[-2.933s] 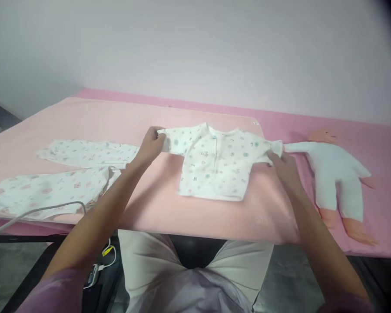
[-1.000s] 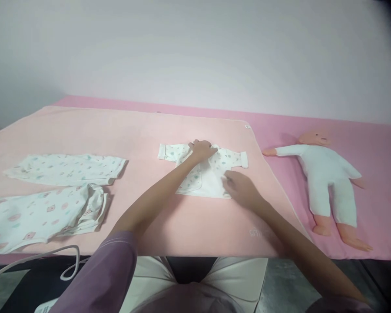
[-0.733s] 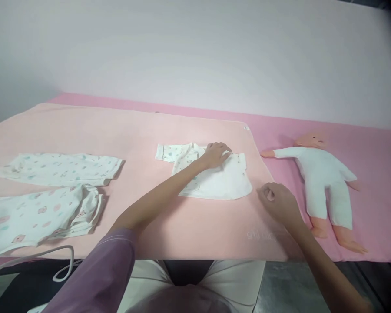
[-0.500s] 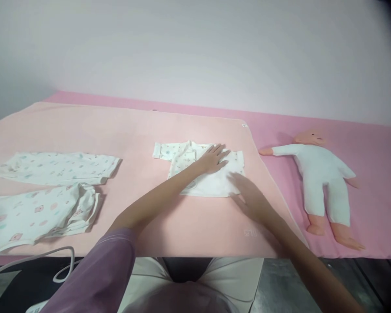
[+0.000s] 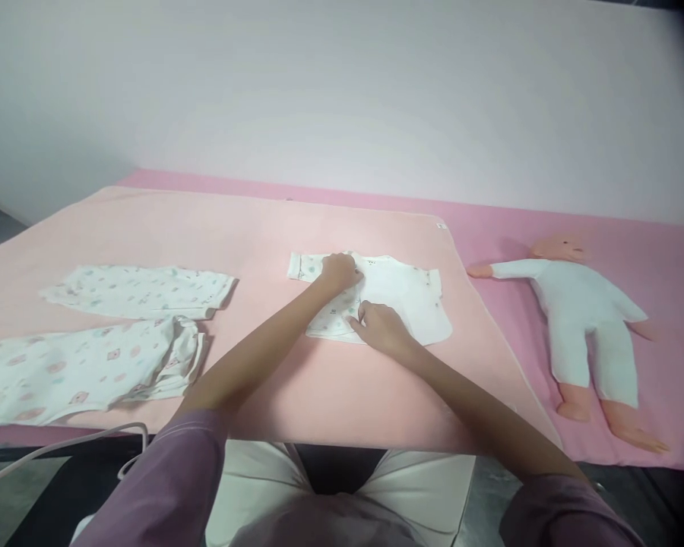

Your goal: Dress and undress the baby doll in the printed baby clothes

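Observation:
A small white baby shirt (image 5: 413,300) with a pastel print lies spread on the peach mat, and its plain white part shows on the right. My left hand (image 5: 340,273) is closed on the printed front panel near the collar, fingers curled under and partly hidden. Lower down, my right hand (image 5: 383,328) pinches at the edge of that same panel, thumb and fingers drawn together. The printed left sleeve (image 5: 303,266) lies flat past my left hand.
Printed baby pants (image 5: 137,292) and another folded printed garment (image 5: 91,372) lie at the left. A doll in white clothing (image 5: 581,311) rests on the pink cover (image 5: 672,304) at the right. A white cable (image 5: 62,444) hangs by the front edge of the peach mat (image 5: 251,228).
My left hand, flat on the shirt before, has moved left and closed near the collar. My right hand has moved left and closed at the panel's edge. More plain white fabric shows.

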Motion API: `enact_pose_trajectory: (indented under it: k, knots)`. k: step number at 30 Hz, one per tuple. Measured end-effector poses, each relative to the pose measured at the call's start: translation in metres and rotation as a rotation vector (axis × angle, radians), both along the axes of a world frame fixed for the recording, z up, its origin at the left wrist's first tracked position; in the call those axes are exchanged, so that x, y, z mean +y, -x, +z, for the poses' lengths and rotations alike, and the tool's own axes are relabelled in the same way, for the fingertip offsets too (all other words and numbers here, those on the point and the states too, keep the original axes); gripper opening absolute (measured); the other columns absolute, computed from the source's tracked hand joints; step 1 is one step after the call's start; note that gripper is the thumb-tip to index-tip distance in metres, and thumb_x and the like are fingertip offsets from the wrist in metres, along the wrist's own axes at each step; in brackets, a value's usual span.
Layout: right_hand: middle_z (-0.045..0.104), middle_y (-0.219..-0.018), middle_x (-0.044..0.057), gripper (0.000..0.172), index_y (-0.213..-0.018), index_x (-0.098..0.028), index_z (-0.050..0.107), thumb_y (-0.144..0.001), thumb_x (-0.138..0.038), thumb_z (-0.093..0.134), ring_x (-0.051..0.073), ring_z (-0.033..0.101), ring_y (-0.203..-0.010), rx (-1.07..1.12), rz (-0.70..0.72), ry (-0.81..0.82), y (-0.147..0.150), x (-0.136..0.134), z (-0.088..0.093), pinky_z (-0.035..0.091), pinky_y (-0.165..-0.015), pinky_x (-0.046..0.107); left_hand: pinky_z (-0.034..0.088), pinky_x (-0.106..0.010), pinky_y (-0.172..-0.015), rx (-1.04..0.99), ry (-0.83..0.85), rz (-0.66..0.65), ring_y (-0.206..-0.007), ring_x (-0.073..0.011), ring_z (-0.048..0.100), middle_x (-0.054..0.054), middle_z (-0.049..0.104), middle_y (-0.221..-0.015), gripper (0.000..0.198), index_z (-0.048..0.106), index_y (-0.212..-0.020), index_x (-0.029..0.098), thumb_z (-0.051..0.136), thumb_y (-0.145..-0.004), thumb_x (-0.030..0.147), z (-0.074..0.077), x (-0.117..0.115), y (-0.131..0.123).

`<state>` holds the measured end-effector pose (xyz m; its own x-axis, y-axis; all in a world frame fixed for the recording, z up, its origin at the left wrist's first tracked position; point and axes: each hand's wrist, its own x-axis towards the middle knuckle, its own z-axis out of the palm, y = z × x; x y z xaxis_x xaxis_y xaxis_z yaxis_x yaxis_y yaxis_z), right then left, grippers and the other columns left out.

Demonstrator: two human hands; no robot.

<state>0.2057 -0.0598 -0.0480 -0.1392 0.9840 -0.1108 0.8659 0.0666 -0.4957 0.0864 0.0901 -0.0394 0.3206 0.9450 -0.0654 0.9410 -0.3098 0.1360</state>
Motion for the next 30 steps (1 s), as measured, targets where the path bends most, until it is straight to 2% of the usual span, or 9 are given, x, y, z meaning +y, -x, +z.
enact_pose_trajectory:
  k: [6,13,18,20,22,24,26,28,30]
  knots:
    - [0.056,-0.065,-0.002,0.042,-0.069,-0.025,0.039,-0.099,-0.047,0.058,0.017,0.051,-0.060,0.132,-0.073,-0.015,-0.013,-0.016,-0.004,0.034,-0.059,0.030,0.054,-0.039,-0.082,-0.212,0.145,-0.005,-0.099,-0.0331,0.074,-0.017,0.079,-0.098,0.036,0.074,-0.098,0.017,0.051,-0.095,0.045,0.005,-0.002,-0.011]
    - [0.042,-0.059,-0.004,0.047,-0.064,-0.023,0.028,-0.100,-0.041,0.053,0.016,0.043,-0.059,0.083,-0.035,-0.152,-0.022,-0.035,-0.017,0.038,-0.073,0.031,0.053,-0.042,-0.083,-0.229,0.119,-0.025,-0.094,-0.0341,0.074,-0.015,0.077,-0.091,0.028,0.073,-0.090,0.017,0.055,-0.092,0.039,-0.005,-0.011,-0.016]
    - [0.055,-0.072,0.000,0.040,-0.068,-0.024,0.039,-0.102,-0.040,0.055,0.019,0.054,-0.074,0.175,0.008,-0.305,0.007,-0.023,0.002,0.042,-0.074,0.031,0.051,-0.038,-0.077,-0.311,0.151,-0.023,-0.086,-0.0311,0.074,-0.013,0.076,-0.086,0.041,0.072,-0.083,0.019,0.050,-0.096,0.050,0.011,0.010,0.020]
    - [0.063,-0.083,0.003,0.035,-0.074,-0.024,0.050,-0.105,-0.040,0.054,0.020,0.059,-0.085,0.253,0.112,-0.379,0.027,-0.013,0.012,0.047,-0.082,0.032,0.051,-0.038,-0.077,-0.298,0.153,0.035,-0.086,-0.0314,0.073,-0.013,0.075,-0.083,0.045,0.072,-0.085,0.019,0.047,-0.097,0.054,0.020,0.022,0.044]
    - [0.071,-0.103,0.005,0.027,-0.092,-0.023,0.064,-0.108,-0.040,0.051,0.021,0.063,-0.102,0.327,0.297,-0.413,0.046,0.000,0.017,0.050,-0.093,0.033,0.052,-0.041,-0.081,-0.245,0.156,0.095,-0.091,-0.0338,0.073,-0.014,0.075,-0.084,0.047,0.074,-0.088,0.019,0.047,-0.098,0.055,0.025,0.029,0.067]
    - [0.071,-0.129,0.006,0.028,-0.123,-0.024,0.068,-0.112,-0.039,0.047,0.021,0.061,-0.125,0.344,0.512,-0.411,0.060,0.012,0.014,0.048,-0.109,0.035,0.052,-0.046,-0.092,-0.170,0.075,0.120,-0.106,-0.0378,0.069,-0.018,0.075,-0.099,0.045,0.076,-0.096,0.017,0.048,-0.098,0.052,0.023,0.029,0.087]
    - [0.063,-0.150,0.005,0.040,-0.149,-0.026,0.058,-0.113,-0.037,0.044,0.021,0.051,-0.144,0.282,0.664,-0.385,0.067,0.020,0.004,0.039,-0.123,0.040,0.047,-0.051,-0.107,-0.137,-0.103,0.098,-0.127,-0.0392,0.060,-0.022,0.070,-0.127,0.046,0.074,-0.116,0.014,0.048,-0.099,0.047,0.013,0.022,0.101]
    - [0.053,-0.163,0.006,0.048,-0.161,-0.027,0.048,-0.114,-0.037,0.042,0.022,0.040,-0.156,0.194,0.740,-0.339,0.067,0.024,-0.009,0.029,-0.132,0.046,0.040,-0.051,-0.119,-0.161,-0.226,-0.032,-0.145,-0.0358,0.047,-0.021,0.055,-0.155,0.054,0.062,-0.143,0.013,0.046,-0.102,0.045,-0.002,0.010,0.108]
    - [0.041,-0.172,0.005,0.054,-0.167,-0.028,0.040,-0.114,-0.037,0.041,0.024,0.031,-0.162,0.140,0.787,-0.293,0.064,0.023,-0.020,0.020,-0.136,0.051,0.032,-0.048,-0.127,-0.186,-0.224,-0.225,-0.157,-0.0298,0.035,-0.014,0.039,-0.171,0.062,0.044,-0.161,0.018,0.040,-0.106,0.046,-0.019,-0.001,0.111]
